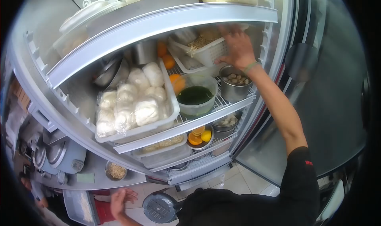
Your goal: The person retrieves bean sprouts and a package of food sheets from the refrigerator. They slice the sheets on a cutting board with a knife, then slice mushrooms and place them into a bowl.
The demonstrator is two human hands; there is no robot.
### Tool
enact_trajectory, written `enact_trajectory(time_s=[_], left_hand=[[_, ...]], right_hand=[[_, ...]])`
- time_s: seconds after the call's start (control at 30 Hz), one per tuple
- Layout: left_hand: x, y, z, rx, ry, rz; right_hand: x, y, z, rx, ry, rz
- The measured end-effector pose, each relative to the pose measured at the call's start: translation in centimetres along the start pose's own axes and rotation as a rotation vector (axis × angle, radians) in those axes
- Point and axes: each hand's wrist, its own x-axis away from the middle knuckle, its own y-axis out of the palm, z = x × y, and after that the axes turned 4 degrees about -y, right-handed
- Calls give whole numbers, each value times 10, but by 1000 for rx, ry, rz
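My right hand (239, 49) reaches into the open fridge, its fingers spread against the right side of a white perforated basket (210, 54) of sprouts. Just below that hand stands a metal pot (235, 83) with small round pieces in it. A clear tub of dark green liquid (194, 95) is to its left. A white tray (173, 107) of plastic-wrapped white bundles (146, 111) fills the left of the same shelf. Low in the view, outside the fridge, my left hand (122, 200) hangs with its fingers apart and nothing in it.
A bowl of cut oranges (199, 137) sits on the lower shelf. The glass door (309, 118) stands open at right. At lower left are a rice cooker (65, 156), a noodle bowl (116, 170), a grey stool (159, 207) and another person (39, 196).
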Motion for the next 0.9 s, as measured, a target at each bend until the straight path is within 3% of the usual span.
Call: enact_trajectory(time_s=[0.07,0.13,0.2,0.27,0.3,0.4,0.47,0.6,0.7,0.77,0.9], left_hand=[[12,24,76,-11,253,-36],[16,67,176,-328,482,-155],[3,124,244,-655,829,-58],[-37,170,291,-791,775,-76],[-64,196,306,-748,966,-64],[-161,264,327,-1045,1292,350],[-180,294,348,-1223,1056,170],[-211,329,354,-1207,1019,273],[-225,327,362,-1100,1184,197],[-227,322,371,-1231,1291,117],[-252,324,376,-1072,1327,192]], right_hand=[[-7,2,1,-37,-74,-3],[-20,6,0,-61,18,68],[-25,13,3,-121,9,162],[-26,18,7,-168,9,255],[-28,20,8,-200,31,272],[-37,12,4,-261,140,210],[-38,4,-7,-188,256,105],[-31,19,0,36,195,302],[-26,7,4,11,307,121],[-11,-15,9,-460,422,-336],[-2,49,25,-473,324,-511]])
